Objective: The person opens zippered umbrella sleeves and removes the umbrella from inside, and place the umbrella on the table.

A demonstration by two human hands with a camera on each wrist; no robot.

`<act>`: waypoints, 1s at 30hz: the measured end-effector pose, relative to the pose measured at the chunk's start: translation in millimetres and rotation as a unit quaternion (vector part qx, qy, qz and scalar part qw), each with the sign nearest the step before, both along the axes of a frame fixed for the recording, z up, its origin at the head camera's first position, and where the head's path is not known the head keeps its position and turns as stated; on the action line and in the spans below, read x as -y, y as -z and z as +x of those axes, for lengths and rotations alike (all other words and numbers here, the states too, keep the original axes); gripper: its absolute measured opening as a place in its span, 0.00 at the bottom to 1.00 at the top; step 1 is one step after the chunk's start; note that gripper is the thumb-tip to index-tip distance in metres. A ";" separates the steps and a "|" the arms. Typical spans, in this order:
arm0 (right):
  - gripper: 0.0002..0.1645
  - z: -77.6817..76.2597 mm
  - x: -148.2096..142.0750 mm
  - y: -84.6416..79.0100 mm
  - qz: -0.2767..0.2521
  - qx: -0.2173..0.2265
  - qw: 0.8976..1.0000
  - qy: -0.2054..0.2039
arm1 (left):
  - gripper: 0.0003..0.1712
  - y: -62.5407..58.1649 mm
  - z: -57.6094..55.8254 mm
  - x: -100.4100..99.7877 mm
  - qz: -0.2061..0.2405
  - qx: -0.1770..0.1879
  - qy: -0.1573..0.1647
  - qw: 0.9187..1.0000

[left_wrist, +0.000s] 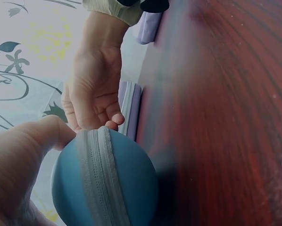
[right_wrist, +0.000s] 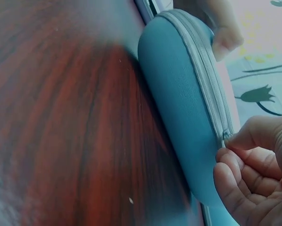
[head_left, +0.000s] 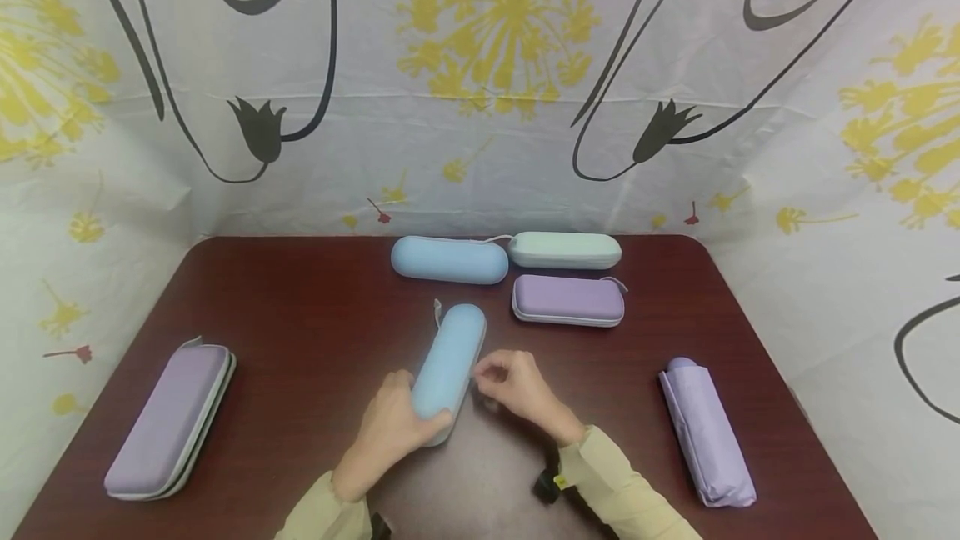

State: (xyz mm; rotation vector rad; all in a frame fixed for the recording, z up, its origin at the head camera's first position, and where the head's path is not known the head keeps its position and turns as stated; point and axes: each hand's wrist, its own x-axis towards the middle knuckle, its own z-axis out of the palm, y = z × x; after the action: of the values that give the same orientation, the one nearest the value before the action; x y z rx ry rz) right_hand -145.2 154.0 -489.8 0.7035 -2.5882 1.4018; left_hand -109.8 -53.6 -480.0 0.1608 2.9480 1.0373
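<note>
A light blue zippered case (head_left: 452,365) lies aslant on the table, in front of the person. My left hand (head_left: 393,419) grips its near left part, the thumb lying across the near end. On the case's right side is my right hand (head_left: 519,387). In the right wrist view, its thumb and index finger pinch the small zipper pull (right_wrist: 227,135) on the grey zipper (right_wrist: 204,75). Between the near end and the pull, the zipper teeth look joined; past the pull, the right hand hides the seam. A wrist loop (head_left: 438,313) sticks out at the case's far left.
Behind lie another blue case (head_left: 450,260), a mint green case (head_left: 565,250) and a purple case (head_left: 568,300). A larger purple case (head_left: 168,423) is at the left of the dark red table (head_left: 300,298). On the right lies a folded lilac umbrella (head_left: 708,436).
</note>
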 end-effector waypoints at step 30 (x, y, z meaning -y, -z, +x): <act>0.07 0.5 -8.4 0.8 0.008 0.038 0.999 0.002 | 0.40 -27.9 -137.4 22.6 -0.055 -0.104 0.420 0.900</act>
State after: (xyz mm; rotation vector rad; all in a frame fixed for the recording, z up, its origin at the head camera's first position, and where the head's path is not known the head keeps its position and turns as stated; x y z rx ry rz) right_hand -144.6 162.3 -490.6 0.6611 -2.6590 1.4348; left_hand -247.2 -76.2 -452.0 1.4495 2.5731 0.7275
